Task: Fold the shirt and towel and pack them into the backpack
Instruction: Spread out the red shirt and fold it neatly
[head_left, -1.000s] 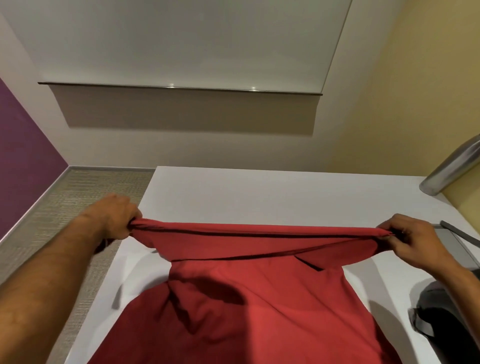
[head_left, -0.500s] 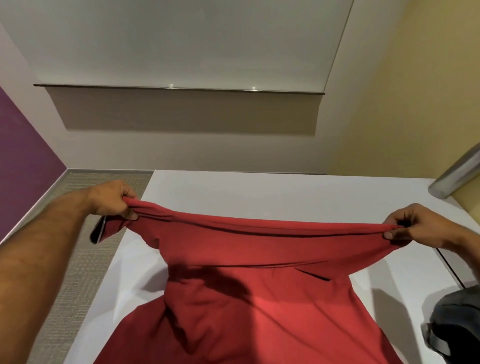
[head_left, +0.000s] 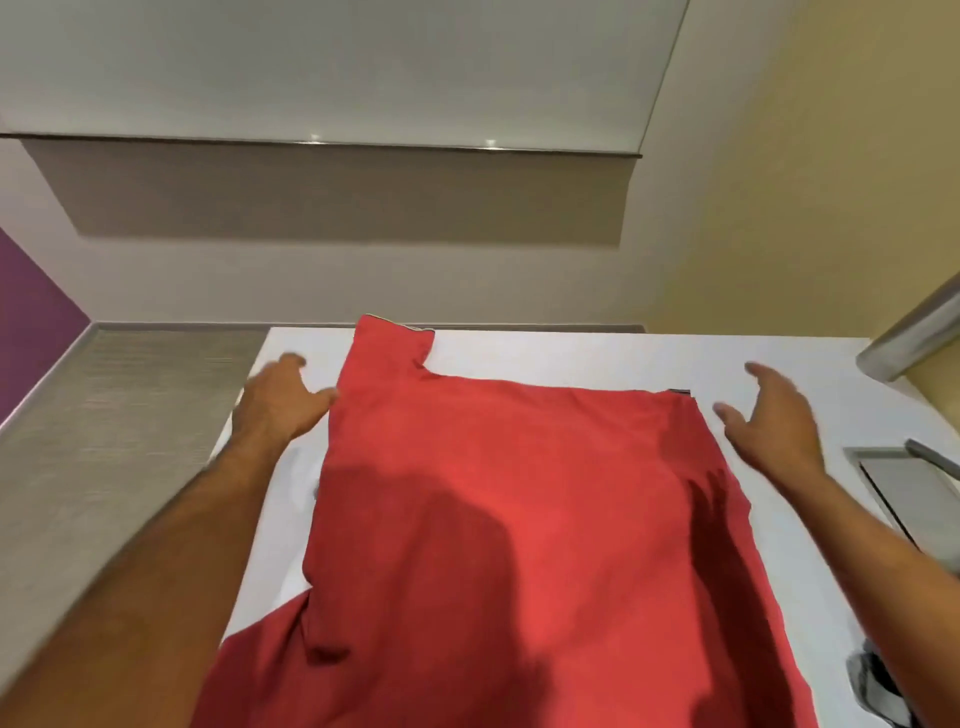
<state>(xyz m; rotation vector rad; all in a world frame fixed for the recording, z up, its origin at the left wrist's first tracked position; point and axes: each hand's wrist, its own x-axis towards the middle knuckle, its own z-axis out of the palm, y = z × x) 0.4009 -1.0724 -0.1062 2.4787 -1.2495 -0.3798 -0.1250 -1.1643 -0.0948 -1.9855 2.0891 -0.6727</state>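
Lying flat on a white table (head_left: 571, 358): red shirt (head_left: 519, 493), one sleeve at far left | left hand (head_left: 280, 405) fingers spread, thumb seemingly touching shirt's left edge, blurred | right hand (head_left: 769, 421) fingers spread, just right of shirt, holding nothing

Both hands (head_left: 278, 402) (head_left: 769, 421) outstretched, fingers spread

My plain red shirt (head_left: 519, 493) on a white table (head_left: 571, 358).
Its sleeve edges show dark-and-white striped trim.
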